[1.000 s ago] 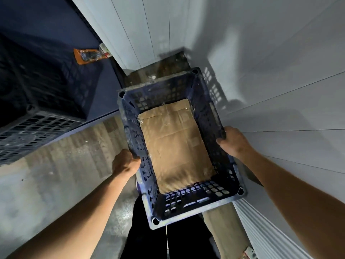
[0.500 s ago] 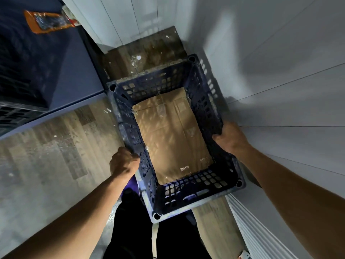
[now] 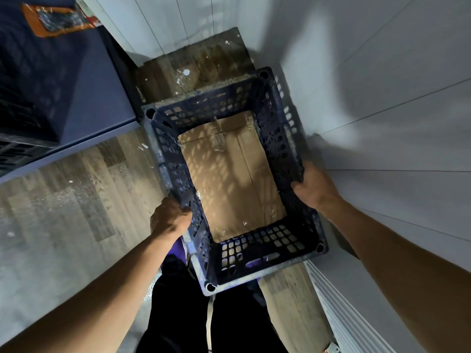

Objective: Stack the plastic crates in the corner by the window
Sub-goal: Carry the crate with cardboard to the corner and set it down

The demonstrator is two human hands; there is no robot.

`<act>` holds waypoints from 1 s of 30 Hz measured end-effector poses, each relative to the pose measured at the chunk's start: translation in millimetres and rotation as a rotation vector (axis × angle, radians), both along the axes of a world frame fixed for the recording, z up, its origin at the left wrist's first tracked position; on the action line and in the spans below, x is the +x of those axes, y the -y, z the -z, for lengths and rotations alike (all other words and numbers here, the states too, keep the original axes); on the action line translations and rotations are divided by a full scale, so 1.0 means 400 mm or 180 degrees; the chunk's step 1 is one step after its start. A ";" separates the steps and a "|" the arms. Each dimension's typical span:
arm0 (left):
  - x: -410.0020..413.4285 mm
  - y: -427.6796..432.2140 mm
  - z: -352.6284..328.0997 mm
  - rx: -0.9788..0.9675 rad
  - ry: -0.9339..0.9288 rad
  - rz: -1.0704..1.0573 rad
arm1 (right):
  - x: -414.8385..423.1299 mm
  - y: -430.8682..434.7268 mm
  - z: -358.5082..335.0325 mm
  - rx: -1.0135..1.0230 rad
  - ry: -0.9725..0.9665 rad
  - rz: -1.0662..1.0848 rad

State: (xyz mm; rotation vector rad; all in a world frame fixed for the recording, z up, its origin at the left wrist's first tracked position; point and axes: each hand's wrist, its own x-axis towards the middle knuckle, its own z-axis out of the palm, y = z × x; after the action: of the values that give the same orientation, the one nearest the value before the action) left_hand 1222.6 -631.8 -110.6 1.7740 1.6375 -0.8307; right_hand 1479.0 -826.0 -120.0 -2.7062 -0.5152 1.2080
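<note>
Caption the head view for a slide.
Left hand and right hand grip opposite sides of a blue crate lined with cardboard, beside a white wall.

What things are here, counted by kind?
Crates: 2, the held crate and a crate at the left edge, partly in view
Cardboard sheet: 1
Orange packet: 1
Hands: 2, left hand, right hand
Total: 6

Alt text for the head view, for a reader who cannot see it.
The left hand and right hand grip opposite long sides of a dark blue plastic crate lined with cardboard, over a wood-pattern floor beside a white wall.
</note>
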 end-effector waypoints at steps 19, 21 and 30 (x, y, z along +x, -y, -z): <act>0.092 -0.003 -0.002 0.0160 0.0367 -0.0053 | 0.083 -0.010 -0.036 0.0468 -0.0067 0.0028; 0.094 0.002 -0.010 0.0087 0.0351 0.0011 | 0.073 -0.009 -0.038 0.0418 -0.0027 0.0016; 0.087 0.030 -0.041 -0.0178 0.0575 -0.0024 | 0.009 0.008 -0.039 -0.0154 0.0188 -0.0314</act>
State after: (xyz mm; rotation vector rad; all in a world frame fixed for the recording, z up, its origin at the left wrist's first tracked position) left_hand 1257.5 -643.9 -94.2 1.7490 1.4890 -0.6848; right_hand 1482.5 -829.3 -104.4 -2.7947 -0.6423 1.1815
